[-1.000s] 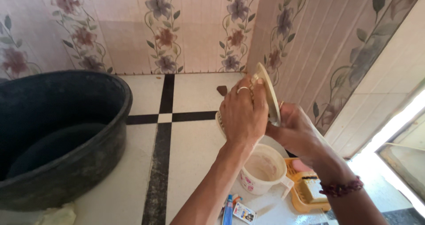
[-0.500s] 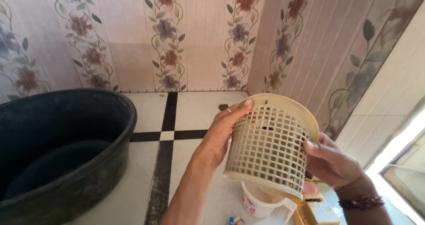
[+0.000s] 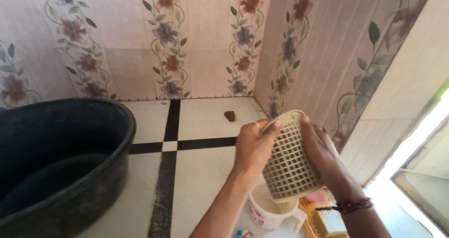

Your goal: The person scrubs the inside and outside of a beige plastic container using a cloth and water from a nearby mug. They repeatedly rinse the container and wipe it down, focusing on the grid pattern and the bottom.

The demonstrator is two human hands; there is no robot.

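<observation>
- Both hands hold a cream basket (full of holes) up in the air; left hand fingers curl round its rim
- Right hand wraps its side; a white mug sits below the fingers

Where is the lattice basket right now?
In the head view, the basket is right of centre, held in the air between the left hand and right hand, just above the white mug.

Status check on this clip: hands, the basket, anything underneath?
Left hand and right hand both grip the beige mesh basket, held in the air. White mug and orange soap tray directly below. Black tub off left.
</observation>
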